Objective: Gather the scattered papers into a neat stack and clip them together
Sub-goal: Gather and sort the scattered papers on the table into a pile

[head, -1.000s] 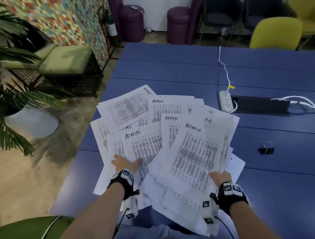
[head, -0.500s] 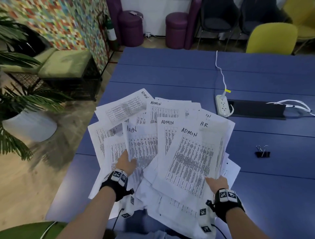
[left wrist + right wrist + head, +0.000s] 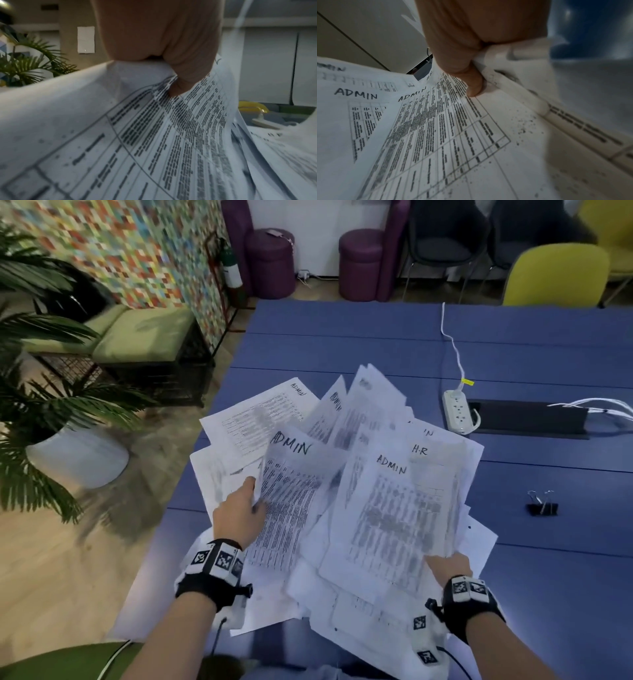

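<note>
- Two hands hold the papers (image 3: 346, 508), a loose fanned heap on the near left of the blue table (image 3: 513, 577).
- Left hand (image 3: 236, 518) pinches lifted sheets at the heap's left.
- Right hand (image 3: 448, 565) pinches its near right edge.
- Binder clip (image 3: 542, 505) lies apart, right of the heap.

Both forearms are bare. Each wrist wears a black strap (image 3: 209, 587) carrying a white block (image 3: 219, 559) printed with black square fiducial markers. A thin black cable (image 3: 216, 635) trails from the left strap.
</note>
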Available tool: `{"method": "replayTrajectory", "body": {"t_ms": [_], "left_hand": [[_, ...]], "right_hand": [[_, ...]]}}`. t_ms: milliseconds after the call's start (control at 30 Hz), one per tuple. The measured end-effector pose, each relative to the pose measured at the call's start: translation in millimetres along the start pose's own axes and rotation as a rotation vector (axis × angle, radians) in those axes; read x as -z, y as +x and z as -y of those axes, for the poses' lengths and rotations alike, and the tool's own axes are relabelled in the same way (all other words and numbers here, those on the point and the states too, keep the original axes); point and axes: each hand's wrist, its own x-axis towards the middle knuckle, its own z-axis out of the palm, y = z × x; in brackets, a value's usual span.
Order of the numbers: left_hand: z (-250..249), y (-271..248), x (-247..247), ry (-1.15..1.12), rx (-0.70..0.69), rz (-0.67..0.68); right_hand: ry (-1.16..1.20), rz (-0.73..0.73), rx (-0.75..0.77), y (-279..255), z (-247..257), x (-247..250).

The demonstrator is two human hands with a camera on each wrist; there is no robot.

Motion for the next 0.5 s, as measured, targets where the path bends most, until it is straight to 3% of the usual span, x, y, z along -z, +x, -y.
{"method": "replayTrajectory", "body": {"t_ms": [133, 300, 400, 500], "left_hand": [[-11.3, 5.1, 34.4, -0.110, 0.080, -0.233], [-30.5, 18.8, 70.5, -0.357, 0.021, -0.430], [-48.8, 22.2, 82.6, -0.611, -0.041, -0.440], [-66.8, 20.2, 84.3, -0.772, -0.099, -0.342]], "right_hand": [[0.010, 0.049, -0.012, 1.7, 1.4, 2.4], [-0.038, 0.051, -0.025, -6.3, 8.8, 4.5], [-0.087, 0.022, 0.012, -6.3, 11.9, 5.7], [-0.111, 0.056, 0.049, -10.8, 14.1, 6.0]]}}
